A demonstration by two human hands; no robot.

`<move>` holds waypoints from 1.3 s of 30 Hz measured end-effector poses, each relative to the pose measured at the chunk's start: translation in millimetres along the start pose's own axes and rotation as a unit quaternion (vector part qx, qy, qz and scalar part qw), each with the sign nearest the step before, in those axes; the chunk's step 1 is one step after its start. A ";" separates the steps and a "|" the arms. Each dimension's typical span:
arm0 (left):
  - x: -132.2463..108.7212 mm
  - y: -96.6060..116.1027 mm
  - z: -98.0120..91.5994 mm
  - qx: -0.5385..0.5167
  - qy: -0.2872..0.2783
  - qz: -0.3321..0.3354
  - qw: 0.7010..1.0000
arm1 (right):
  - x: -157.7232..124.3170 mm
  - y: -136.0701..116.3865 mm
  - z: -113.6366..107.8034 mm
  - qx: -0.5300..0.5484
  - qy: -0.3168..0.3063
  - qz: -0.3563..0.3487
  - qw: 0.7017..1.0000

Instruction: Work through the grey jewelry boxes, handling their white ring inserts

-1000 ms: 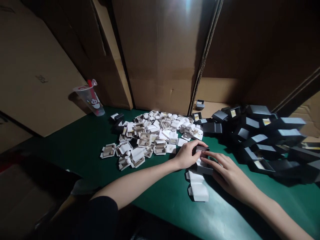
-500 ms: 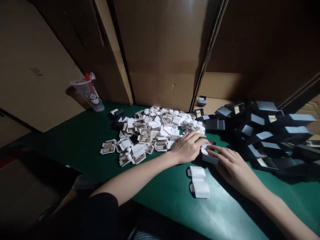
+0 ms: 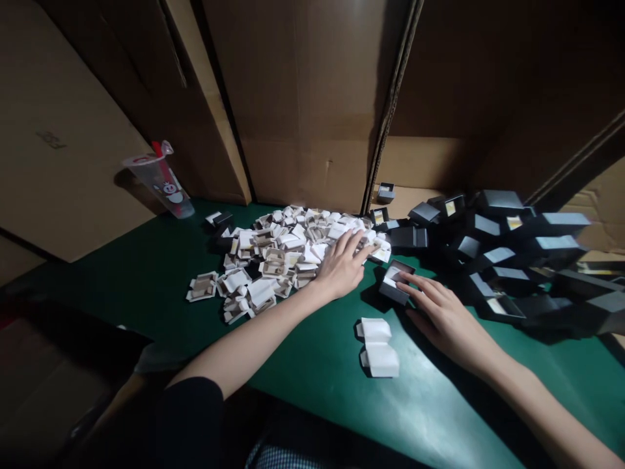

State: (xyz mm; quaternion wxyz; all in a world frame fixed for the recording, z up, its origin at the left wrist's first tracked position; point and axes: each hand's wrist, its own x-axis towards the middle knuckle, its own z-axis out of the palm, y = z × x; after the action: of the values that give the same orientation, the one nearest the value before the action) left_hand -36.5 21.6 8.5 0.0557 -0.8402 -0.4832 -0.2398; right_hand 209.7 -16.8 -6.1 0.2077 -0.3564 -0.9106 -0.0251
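A small black box [image 3: 394, 283] with a white insert inside sits on the green table [image 3: 146, 273]. My right hand [image 3: 439, 316] rests beside it, fingertips touching its right edge, fingers stretched out. My left hand [image 3: 342, 264] reaches over the heap of white card inserts [image 3: 283, 251], fingers spread and lying on the pieces at its right end. Two folded white inserts [image 3: 377, 348] lie apart in front of the box.
A pile of black boxes [image 3: 512, 254] fills the right side of the table. A clear plastic cup with a red straw [image 3: 161, 182] leans at the back left. Brown cardboard sheets [image 3: 303, 98] stand along the back.
My left hand has let go of the black box and moved back-left onto the white heap. My right hand stays at the box, which now sits slightly farther from me.
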 end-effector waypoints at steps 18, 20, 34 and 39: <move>3.8 2.2 1.7 -0.039 0.146 0.055 0.987 | 1.7 -2.9 -2.8 0.027 0.009 0.001 1.000; 4.1 6.9 -1.4 -0.063 0.179 0.103 0.976 | 2.2 -3.1 -2.7 0.026 0.011 -0.001 1.000; -2.2 27.8 -3.9 -0.100 0.150 0.336 0.925 | 4.2 -16.1 -25.1 0.353 0.232 0.107 0.900; -2.3 27.5 -3.7 -0.087 0.104 0.343 0.929 | 2.7 -16.9 -20.6 0.388 0.231 0.138 0.881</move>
State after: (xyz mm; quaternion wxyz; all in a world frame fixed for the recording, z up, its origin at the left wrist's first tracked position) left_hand -15.6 4.1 14.5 0.1114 -0.9266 -0.1338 -0.3333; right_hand 204.2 -31.6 15.6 0.5353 -0.3530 -0.7152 0.2779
